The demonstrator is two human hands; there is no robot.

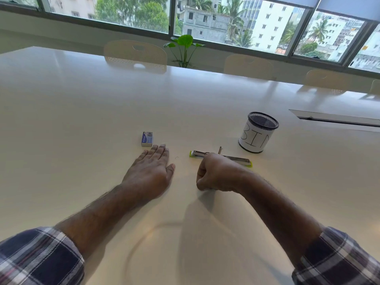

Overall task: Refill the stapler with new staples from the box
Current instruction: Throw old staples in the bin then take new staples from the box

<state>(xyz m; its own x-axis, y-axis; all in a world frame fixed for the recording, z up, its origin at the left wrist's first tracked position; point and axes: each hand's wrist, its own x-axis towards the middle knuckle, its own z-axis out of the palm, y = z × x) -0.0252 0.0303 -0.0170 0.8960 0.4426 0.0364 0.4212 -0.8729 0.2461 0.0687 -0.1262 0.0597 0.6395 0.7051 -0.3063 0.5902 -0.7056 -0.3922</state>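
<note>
Counts on and around the white table

Two bare hands lie on the table: one left hand (151, 169) flat with fingers spread, and one right hand (216, 173) curled into a fist. There is one small blue staple box (147, 138) just beyond the left fingertips, one green-edged stapler (221, 155) swung open at the far side of the right fist, and one black mesh cup (258, 132) wrapped in a single white paper label, far right of the stapler. One table (82, 112) carries it all. Along its far edge stand four pale chair backs, the nearest-left being one chair (135, 52), and one green leafy plant (185, 48) between the first two. Two plaid sleeves show at the near corners.
</note>
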